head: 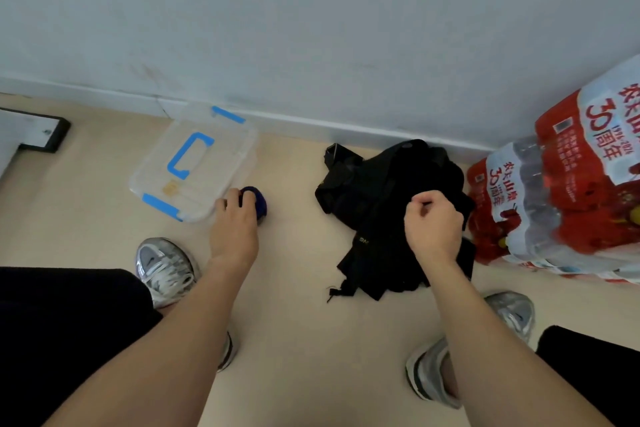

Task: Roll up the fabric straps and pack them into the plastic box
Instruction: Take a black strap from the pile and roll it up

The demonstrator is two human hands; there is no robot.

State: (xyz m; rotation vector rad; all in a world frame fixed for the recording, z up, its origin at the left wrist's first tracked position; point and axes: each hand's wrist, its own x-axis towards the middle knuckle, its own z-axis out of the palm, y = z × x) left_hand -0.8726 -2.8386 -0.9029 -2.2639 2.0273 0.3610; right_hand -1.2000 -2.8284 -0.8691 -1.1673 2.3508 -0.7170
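A clear plastic box (152, 170) with blue latches and a blue handle on its lid stands on the floor by the wall, lid on. Just right of it lies a rolled dark blue strap (259, 204); my left hand (233, 229) grips it from above. A heap of black fabric straps (391, 211) lies further right. My right hand (433, 225) is over that heap, fingers curled, pinching black fabric at the top of the pile.
Shrink-wrapped packs of water bottles (561, 191) with red labels stand at the right, touching the strap heap. My two grey sneakers (166, 270) and dark trouser legs are at the bottom. A white wall and skirting run behind. A dark-framed panel (38, 132) lies at far left.
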